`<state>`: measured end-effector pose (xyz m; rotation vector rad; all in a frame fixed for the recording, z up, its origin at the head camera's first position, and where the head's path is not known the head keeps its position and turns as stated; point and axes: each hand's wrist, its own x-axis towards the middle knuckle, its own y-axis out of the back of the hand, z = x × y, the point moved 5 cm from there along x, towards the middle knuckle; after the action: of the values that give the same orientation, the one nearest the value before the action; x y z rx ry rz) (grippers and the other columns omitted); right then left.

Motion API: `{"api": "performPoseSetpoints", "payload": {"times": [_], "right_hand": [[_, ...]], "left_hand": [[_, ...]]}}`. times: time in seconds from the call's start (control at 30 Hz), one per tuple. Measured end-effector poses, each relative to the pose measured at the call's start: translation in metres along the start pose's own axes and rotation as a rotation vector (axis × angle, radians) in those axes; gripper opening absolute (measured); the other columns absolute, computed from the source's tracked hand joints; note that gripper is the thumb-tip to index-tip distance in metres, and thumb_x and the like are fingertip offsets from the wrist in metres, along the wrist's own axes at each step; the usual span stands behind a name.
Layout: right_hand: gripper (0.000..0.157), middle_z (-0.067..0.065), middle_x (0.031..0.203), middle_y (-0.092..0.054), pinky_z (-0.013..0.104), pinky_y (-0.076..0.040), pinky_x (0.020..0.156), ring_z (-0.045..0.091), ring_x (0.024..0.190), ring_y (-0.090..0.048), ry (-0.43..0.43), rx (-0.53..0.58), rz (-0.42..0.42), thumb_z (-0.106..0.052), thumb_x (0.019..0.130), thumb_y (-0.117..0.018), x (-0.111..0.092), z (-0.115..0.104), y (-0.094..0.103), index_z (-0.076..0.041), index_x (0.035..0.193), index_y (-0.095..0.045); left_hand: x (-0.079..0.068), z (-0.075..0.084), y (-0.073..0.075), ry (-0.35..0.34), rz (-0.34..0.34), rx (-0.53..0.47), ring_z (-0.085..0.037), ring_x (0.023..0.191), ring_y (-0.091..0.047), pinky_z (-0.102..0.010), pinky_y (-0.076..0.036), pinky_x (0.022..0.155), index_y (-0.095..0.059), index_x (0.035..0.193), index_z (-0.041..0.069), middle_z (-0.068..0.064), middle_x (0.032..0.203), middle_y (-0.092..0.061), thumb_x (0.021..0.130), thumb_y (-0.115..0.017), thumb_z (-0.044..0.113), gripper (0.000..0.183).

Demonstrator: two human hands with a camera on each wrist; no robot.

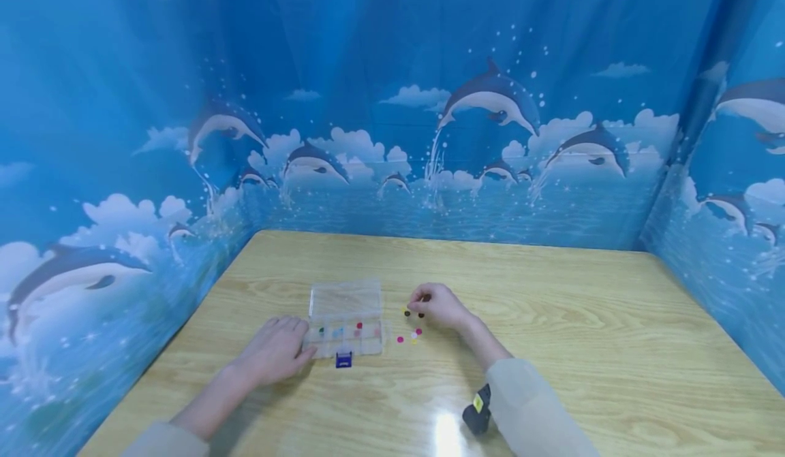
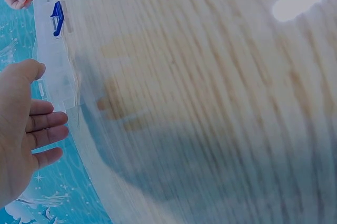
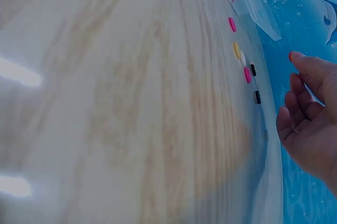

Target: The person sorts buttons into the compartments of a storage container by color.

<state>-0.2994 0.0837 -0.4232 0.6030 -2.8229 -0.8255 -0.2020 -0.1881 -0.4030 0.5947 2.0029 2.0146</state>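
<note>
A clear plastic compartment box [image 1: 368, 351] lies on the table with its transparent lid [image 1: 345, 300] tipped back. Several small coloured discs, including a red one [image 1: 360, 325] and a green one [image 1: 321, 331], sit in its compartments. My left hand [image 1: 279, 349] rests at the box's left side, fingers extended and thumb toward the front corner. To the right of the box, my right hand [image 1: 438, 305] pinches a small red disc [image 3: 290, 56] at thumb and fingertip. Beneath and near it lie loose black discs [image 3: 257, 97], pink discs [image 3: 232, 24], a yellow disc [image 3: 237, 50] and a white disc [image 1: 413, 335].
A dark blue latch [image 1: 343, 359] is at the box's front edge. The wood-grain table [image 1: 582, 321] is bordered by a blue dolphin-print curtain [image 1: 368, 103]. A black device [image 1: 477, 411] is at the right sleeve.
</note>
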Motion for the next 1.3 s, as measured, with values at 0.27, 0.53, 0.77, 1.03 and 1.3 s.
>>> {"api": "performPoseSetpoints", "payload": {"times": [0.27, 0.53, 0.77, 1.03, 1.3], "right_hand": [[0.007, 0.000, 0.085, -0.059, 0.027, -0.045, 0.065, 0.014, 0.078, -0.052, 0.066, 0.001, 0.009, -0.013, 0.086, -0.064, 0.003, -0.011, -0.006, -0.006, 0.085, -0.064], [0.007, 0.002, 0.085, -0.060, 0.027, -0.047, 0.067, 0.015, 0.080, -0.055, 0.071, 0.029, 0.021, -0.009, 0.085, -0.065, 0.002, -0.023, -0.013, -0.003, 0.087, -0.065], [0.006, -0.001, 0.087, -0.059, 0.028, -0.047, 0.073, 0.014, 0.083, -0.054, 0.080, 0.018, 0.020, -0.011, 0.084, -0.066, 0.008, -0.020, -0.020, -0.006, 0.086, -0.066], [0.004, -0.001, 0.084, -0.060, 0.028, -0.046, 0.073, 0.013, 0.081, -0.053, 0.093, 0.033, 0.000, -0.009, 0.085, -0.064, 0.007, -0.028, -0.028, -0.005, 0.085, -0.065], [0.007, -0.003, 0.082, -0.060, 0.027, -0.045, 0.069, 0.011, 0.078, -0.052, 0.119, -0.001, -0.007, -0.013, 0.085, -0.065, 0.008, -0.030, -0.036, -0.007, 0.082, -0.065]], "left_hand": [[0.000, 0.000, 0.000, 0.004, -0.004, 0.002, -0.029, 0.094, -0.056, -0.049, -0.043, 0.088, -0.057, 0.102, 0.000, -0.013, 0.097, -0.060, 0.088, -0.059, 0.035, 0.038], [0.000, 0.001, 0.002, 0.018, -0.017, -0.008, -0.031, 0.098, -0.055, -0.052, -0.041, 0.091, -0.056, 0.105, -0.001, -0.015, 0.100, -0.059, 0.088, -0.059, 0.034, 0.039], [0.000, 0.001, 0.003, 0.016, -0.022, -0.009, -0.031, 0.098, -0.055, -0.052, -0.041, 0.091, -0.056, 0.105, -0.001, -0.015, 0.100, -0.059, 0.088, -0.059, 0.034, 0.039], [-0.001, 0.001, 0.004, 0.000, -0.004, -0.019, -0.027, 0.090, -0.055, -0.048, -0.044, 0.086, -0.057, 0.097, 0.002, -0.009, 0.090, -0.058, 0.088, -0.059, 0.033, 0.032], [-0.001, 0.001, 0.003, 0.004, -0.005, -0.014, -0.027, 0.090, -0.056, -0.048, -0.044, 0.085, -0.057, 0.098, 0.002, -0.009, 0.090, -0.058, 0.088, -0.059, 0.033, 0.033]]}}
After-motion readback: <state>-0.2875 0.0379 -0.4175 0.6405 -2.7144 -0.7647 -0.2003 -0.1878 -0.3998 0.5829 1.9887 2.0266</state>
